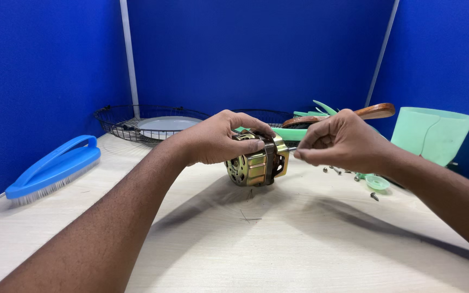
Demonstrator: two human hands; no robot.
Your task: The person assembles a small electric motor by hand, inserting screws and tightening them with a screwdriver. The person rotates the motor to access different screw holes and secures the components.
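A brass-coloured electric motor [253,165] with a metal casing is lifted just above the pale wooden table [278,244]. My left hand [218,138] grips it from the top and left side. My right hand [340,141] pinches the thin shaft sticking out of the motor's right end, fingers closed around it. Several small screws [335,170] lie on the table just right of the motor, under my right hand.
A blue scrubbing brush [54,168] lies at the left. A black wire basket [137,120] with a grey plate stands at the back. Green plastic fan blades [308,116], a wooden handle [373,111], a green plastic housing [432,133] and a small green cap [377,182] sit at the right. Blue partition walls surround the table.
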